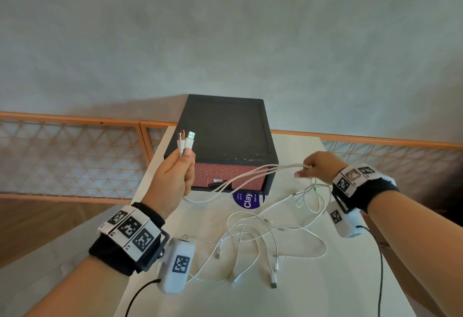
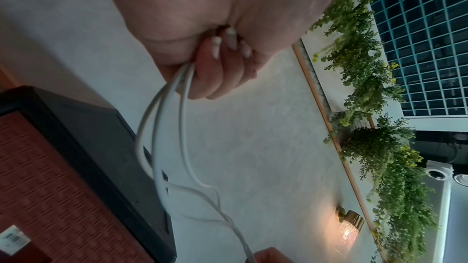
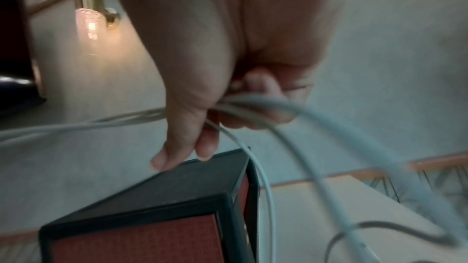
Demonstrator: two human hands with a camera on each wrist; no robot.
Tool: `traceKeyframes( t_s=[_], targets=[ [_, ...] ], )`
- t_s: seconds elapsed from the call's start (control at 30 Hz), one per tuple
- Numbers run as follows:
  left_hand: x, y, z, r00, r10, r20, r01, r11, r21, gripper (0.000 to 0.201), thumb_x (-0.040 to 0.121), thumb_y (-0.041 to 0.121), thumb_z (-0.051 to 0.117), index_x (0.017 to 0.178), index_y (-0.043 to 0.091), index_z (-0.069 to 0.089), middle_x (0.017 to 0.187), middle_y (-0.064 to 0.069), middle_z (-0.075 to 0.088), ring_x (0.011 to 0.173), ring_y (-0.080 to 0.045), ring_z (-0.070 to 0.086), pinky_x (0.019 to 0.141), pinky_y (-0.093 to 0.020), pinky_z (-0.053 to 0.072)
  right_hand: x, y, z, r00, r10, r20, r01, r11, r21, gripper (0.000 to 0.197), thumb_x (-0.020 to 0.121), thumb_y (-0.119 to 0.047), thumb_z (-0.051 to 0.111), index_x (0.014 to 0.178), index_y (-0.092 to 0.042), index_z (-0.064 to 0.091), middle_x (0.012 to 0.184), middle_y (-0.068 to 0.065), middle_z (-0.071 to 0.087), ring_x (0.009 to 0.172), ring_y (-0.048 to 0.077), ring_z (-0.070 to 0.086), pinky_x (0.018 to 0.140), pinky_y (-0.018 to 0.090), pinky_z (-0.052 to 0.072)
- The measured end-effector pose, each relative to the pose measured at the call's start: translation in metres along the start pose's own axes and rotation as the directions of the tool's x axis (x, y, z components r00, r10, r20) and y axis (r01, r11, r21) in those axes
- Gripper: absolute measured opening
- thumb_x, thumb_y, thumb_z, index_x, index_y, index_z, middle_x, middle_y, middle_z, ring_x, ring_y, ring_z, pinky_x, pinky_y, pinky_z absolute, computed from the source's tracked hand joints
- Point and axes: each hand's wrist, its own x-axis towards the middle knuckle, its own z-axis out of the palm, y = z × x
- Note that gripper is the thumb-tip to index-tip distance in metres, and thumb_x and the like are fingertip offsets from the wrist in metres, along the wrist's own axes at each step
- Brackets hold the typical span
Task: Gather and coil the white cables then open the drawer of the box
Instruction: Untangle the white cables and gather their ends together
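My left hand (image 1: 175, 176) is raised in front of the black box (image 1: 225, 128) and grips a bunch of white cables (image 1: 240, 179) just below their USB plugs (image 1: 186, 140), which stick up above the fist. The left wrist view shows the strands leaving the left hand (image 2: 217, 71) as white cables (image 2: 162, 127). They sag, then rise to my right hand (image 1: 314, 169), which holds the same strands to the right of the box. In the right wrist view the right hand (image 3: 228, 107) curls round the cables (image 3: 266, 111). The box's reddish drawer front (image 1: 225, 175) is closed.
Loose cable ends (image 1: 255, 241) lie tangled on the white table (image 1: 313, 286). A round blue sticker (image 1: 246, 200) sits in front of the box. An orange mesh railing (image 1: 75, 156) runs behind the table. A black cord (image 1: 380, 279) hangs from my right wrist camera.
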Motion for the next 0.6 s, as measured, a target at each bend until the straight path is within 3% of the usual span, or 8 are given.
traceKeyframes(
  t_s=[0.1,0.23,0.33,0.4,0.47,0.53,0.6],
  targets=[
    [0.000,-0.005,0.002,1.000,-0.027,-0.006,0.026,1.000,-0.006,0.035,0.101,0.030,0.030,0.070,0.016,0.036,0.050,0.011,0.030,0.043,-0.006,0.022,0.038,-0.016,0.022,-0.004,0.005,0.023,0.995,0.040,0.090,-0.056,0.982,0.182,0.028,0.074,-0.035,0.076,0.059,-0.021,0.057,0.063,0.000,0.065,0.065,0.016,0.066,0.064,0.023,0.048],
    [0.000,-0.011,0.003,0.999,-0.050,0.002,0.050,0.998,-0.022,0.035,0.101,0.030,0.031,0.069,0.017,0.036,0.051,0.012,0.029,0.044,-0.007,0.021,0.039,-0.017,0.022,-0.001,0.016,0.041,0.991,0.118,0.056,-0.129,0.942,0.310,0.020,0.079,-0.029,0.072,0.067,-0.016,0.063,0.067,0.003,0.070,0.068,0.017,0.068,0.066,0.022,0.052],
    [0.000,-0.014,0.008,0.998,-0.052,0.024,0.053,0.998,-0.043,0.037,0.102,0.030,0.030,0.067,0.017,0.034,0.051,0.011,0.029,0.044,-0.007,0.021,0.039,-0.017,0.024,0.003,0.018,0.039,0.968,0.153,-0.200,-0.095,0.958,0.270,0.017,0.089,-0.024,0.058,0.073,-0.019,0.060,0.070,-0.006,0.067,0.079,0.022,0.067,0.060,0.022,0.043],
    [-0.001,-0.013,0.013,0.999,-0.038,0.032,0.040,0.998,-0.044,0.038,0.102,0.029,0.029,0.067,0.017,0.034,0.050,0.010,0.029,0.043,-0.008,0.022,0.040,-0.017,0.025,0.002,0.015,0.032,0.892,0.184,-0.412,-0.028,0.934,0.355,0.010,0.091,-0.016,0.052,0.085,-0.020,0.060,0.076,-0.002,0.064,0.073,0.022,0.063,0.056,0.022,0.036],
    [-0.003,-0.011,0.016,1.000,-0.009,0.029,0.010,0.999,-0.049,0.038,0.102,0.029,0.029,0.067,0.016,0.034,0.050,0.010,0.029,0.043,-0.008,0.022,0.040,-0.018,0.026,0.000,0.012,0.027,0.783,0.200,-0.589,0.119,0.881,0.458,0.009,0.092,-0.015,0.052,0.096,-0.020,0.059,0.086,-0.001,0.065,0.074,0.016,0.060,0.065,0.022,0.039],
    [-0.004,-0.009,0.017,1.000,0.005,0.028,-0.003,0.998,-0.061,0.037,0.102,0.030,0.028,0.067,0.016,0.034,0.050,0.010,0.029,0.044,-0.008,0.022,0.040,-0.018,0.026,-0.002,0.013,0.030,0.720,0.202,-0.664,0.221,0.841,0.495,0.010,0.092,-0.017,0.053,0.101,-0.022,0.056,0.100,-0.003,0.067,0.089,0.012,0.059,0.079,0.024,0.042],
    [-0.005,-0.011,0.015,1.000,-0.001,0.031,0.003,0.998,-0.064,0.037,0.101,0.031,0.028,0.068,0.016,0.034,0.050,0.009,0.029,0.044,-0.008,0.022,0.041,-0.020,0.025,-0.003,0.018,0.045,0.750,0.214,-0.626,0.177,0.846,0.502,0.012,0.092,-0.020,0.054,0.103,-0.023,0.054,0.108,-0.003,0.067,0.091,0.016,0.061,0.081,0.027,0.045]
  ],
)
